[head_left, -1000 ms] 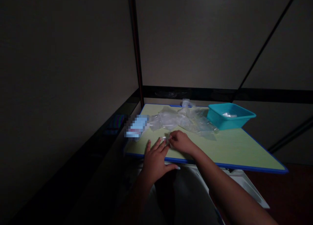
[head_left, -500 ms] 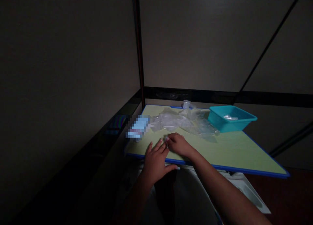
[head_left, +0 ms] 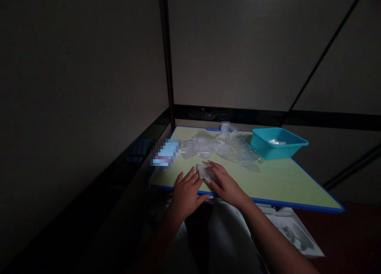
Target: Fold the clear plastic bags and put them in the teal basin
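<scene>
Dim light covers the green table. Left hand and right hand now lie flat, fingers spread, pressing a small clear bag at the near edge; a second ago they pinched it. Loose plastic and a teal bin sit behind.

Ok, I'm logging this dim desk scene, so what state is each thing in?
Left hand: flat on the table, fingers at the small clear piece.
Right hand: fingers on the small clear piece.
Clear plastic heap: crumpled, loose.
Teal tub: upright, holding something pale.
Green table: level.
</scene>
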The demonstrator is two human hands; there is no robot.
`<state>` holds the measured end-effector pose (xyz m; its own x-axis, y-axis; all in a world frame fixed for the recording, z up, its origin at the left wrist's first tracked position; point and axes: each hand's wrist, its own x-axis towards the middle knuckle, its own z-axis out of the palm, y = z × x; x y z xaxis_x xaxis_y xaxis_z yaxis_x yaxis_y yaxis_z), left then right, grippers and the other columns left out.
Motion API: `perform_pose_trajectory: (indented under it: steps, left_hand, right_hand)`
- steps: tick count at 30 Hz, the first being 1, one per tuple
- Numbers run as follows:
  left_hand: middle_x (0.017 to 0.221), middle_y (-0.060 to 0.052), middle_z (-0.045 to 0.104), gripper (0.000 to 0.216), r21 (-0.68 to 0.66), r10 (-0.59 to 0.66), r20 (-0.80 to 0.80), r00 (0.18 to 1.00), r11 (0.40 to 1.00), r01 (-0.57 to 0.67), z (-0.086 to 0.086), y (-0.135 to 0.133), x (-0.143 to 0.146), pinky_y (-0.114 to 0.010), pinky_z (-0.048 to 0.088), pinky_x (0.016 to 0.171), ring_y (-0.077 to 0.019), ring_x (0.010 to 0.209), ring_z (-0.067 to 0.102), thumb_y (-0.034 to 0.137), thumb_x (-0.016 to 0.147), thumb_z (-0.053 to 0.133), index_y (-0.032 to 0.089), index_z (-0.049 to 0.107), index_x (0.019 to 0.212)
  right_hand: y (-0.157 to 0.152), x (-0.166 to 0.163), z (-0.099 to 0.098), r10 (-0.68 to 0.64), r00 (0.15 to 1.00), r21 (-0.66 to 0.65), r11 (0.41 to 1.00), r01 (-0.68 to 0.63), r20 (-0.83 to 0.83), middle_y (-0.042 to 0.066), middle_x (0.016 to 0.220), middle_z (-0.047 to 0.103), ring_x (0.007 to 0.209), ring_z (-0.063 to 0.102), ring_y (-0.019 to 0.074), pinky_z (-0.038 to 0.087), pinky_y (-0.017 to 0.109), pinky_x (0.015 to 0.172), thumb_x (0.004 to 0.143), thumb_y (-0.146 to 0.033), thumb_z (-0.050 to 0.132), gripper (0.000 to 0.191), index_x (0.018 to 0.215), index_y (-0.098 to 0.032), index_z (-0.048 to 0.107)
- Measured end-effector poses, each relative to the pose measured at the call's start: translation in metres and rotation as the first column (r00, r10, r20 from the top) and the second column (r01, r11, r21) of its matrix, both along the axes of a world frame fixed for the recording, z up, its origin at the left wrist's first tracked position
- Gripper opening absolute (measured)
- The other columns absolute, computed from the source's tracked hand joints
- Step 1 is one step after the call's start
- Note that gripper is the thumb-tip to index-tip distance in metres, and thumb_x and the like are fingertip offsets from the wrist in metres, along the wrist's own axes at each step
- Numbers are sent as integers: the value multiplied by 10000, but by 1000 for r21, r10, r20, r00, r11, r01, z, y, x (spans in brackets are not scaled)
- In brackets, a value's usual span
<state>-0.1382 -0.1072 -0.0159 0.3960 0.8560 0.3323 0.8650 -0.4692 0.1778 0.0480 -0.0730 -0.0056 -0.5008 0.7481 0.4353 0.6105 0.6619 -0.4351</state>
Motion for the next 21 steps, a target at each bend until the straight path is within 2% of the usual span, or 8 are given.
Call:
perform_pose_trajectory:
  steps: [3,7,15,18,21]
  left_hand:
    - [1377,-62,477,480,2,-8,-11,1000,1000,8,1,0,-1,-488,215,1091,-253,1353,288,543,825,517,251,541,1205]
    - [1405,-51,444,457,-5,-8,-33,999,1000,8,2,0,-1,-484,218,1093,-250,1359,277,513,818,543,254,548,1195]
    - [1469,-50,341,561,-48,-42,-25,999,998,41,7,3,-6,-481,253,1081,-254,1372,246,497,804,567,271,464,1306]
    - [1450,-72,372,582,-52,-69,-2,998,996,68,9,7,-13,-449,278,1080,-258,1355,285,490,793,585,242,477,1308]
    - [1393,-85,455,514,-18,-50,30,998,999,50,8,9,-20,-428,292,1077,-257,1329,336,473,813,571,217,539,1257]
  right_hand:
    - [2,-1,-6,27,988,-29,999,-23,153,132,1471,303,1353,267,253,255,465,1082,908,-401,429,544,1403,-191,347]
    - [0,-5,-7,23,950,-30,999,-15,311,112,1493,243,1382,192,236,177,493,1107,929,-458,356,588,1445,-193,261]
    - [-2,-7,-4,21,933,-42,999,-7,360,126,1483,252,1377,212,223,192,471,1109,931,-459,347,616,1457,-166,218]
    - [-2,-6,-5,19,929,-38,999,-6,369,122,1480,263,1372,228,221,192,480,1107,933,-445,350,603,1456,-174,220]
    - [-3,-6,-6,20,929,-27,1000,-11,369,110,1490,238,1377,214,216,200,480,1104,939,-428,341,595,1460,-178,200]
